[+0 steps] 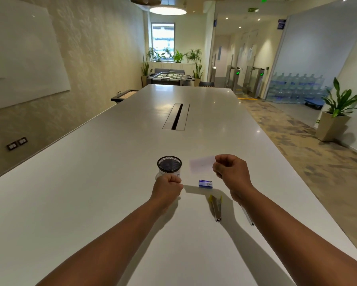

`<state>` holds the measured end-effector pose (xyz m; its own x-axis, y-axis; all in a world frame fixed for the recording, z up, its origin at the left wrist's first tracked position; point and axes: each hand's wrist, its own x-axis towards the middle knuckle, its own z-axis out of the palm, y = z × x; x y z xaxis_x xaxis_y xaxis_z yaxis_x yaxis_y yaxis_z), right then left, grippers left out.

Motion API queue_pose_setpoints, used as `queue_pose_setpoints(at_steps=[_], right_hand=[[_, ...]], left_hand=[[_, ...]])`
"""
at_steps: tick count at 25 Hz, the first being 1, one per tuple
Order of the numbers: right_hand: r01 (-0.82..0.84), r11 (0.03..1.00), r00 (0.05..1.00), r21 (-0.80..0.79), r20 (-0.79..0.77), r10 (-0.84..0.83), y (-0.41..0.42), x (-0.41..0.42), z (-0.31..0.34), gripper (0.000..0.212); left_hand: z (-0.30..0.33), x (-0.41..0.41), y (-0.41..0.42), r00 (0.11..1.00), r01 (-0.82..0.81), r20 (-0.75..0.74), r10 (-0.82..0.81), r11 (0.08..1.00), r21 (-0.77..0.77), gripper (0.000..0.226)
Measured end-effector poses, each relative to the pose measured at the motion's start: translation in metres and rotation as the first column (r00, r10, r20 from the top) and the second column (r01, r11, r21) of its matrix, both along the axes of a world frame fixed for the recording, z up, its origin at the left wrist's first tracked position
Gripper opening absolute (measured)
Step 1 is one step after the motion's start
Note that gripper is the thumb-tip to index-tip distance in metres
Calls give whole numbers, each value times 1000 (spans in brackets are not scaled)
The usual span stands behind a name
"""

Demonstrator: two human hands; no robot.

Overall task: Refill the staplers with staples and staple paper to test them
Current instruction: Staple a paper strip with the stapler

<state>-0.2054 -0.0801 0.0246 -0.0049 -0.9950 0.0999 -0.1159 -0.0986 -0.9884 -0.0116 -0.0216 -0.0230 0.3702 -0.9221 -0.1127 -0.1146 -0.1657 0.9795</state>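
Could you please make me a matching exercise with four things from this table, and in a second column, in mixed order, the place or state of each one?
Things:
1. slip of paper
2. mesh cup
3. staple box
4. yellow stapler

Places or states:
A. lies opened out flat on the table, nearest the person
B. pinched at its right edge by the right hand, lifted off the table
C. stands just beyond the left hand, which is curled into a fist
D. small and blue, lies on the table between the two hands

Pairs: 1-B, 2-C, 3-D, 4-A
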Motion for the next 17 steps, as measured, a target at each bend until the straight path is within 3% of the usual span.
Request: queue_pose_setpoints(at_steps=[3,5,11,17], right_hand=[[-8,991,990,-130,-139,-10,-11,26,5,22],[-56,969,965,-239,-261,-9,-17,45,8,19],[-226,876,858,-426,-514,-28,-36,84,-3,21],[-440,831,667,-339,-744,49,-54,106,-20,25]], left_hand=[[-11,25,4,909,-69,416,32,995,73,23],[-17,40,4,840,-84,542,-9,986,147,27],[-37,65,-7,700,-51,690,-184,951,306,28],[-35,71,-19,671,-9,691,-269,929,370,17]])
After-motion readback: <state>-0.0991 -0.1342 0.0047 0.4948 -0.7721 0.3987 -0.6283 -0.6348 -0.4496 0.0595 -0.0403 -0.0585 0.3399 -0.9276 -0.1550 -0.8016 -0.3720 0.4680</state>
